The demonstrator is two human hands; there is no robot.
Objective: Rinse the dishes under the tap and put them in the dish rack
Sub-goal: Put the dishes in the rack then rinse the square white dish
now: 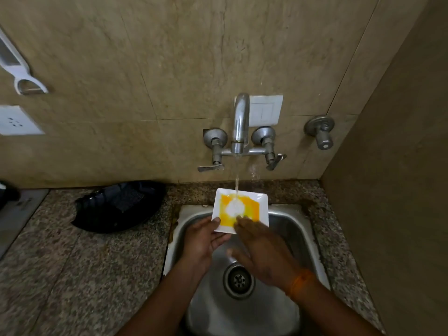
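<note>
Square white plate [263, 202], yellow-smeared, sits over the back rim of the steel sink [286, 229], under the tap [240, 122] stream. Left hand [203, 241] grips its near-left corner; right hand [259, 248] lies flat, fingers straight on the plate face. Black ribbed tray [116, 204] on the granite table [72, 275], left of the hands.

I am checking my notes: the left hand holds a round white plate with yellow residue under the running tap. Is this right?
Not quite: the head view shows a square white plate, not a round one. The rest stands: the left hand holds it, yellow residue covers it, and the tap is running onto it.
</note>
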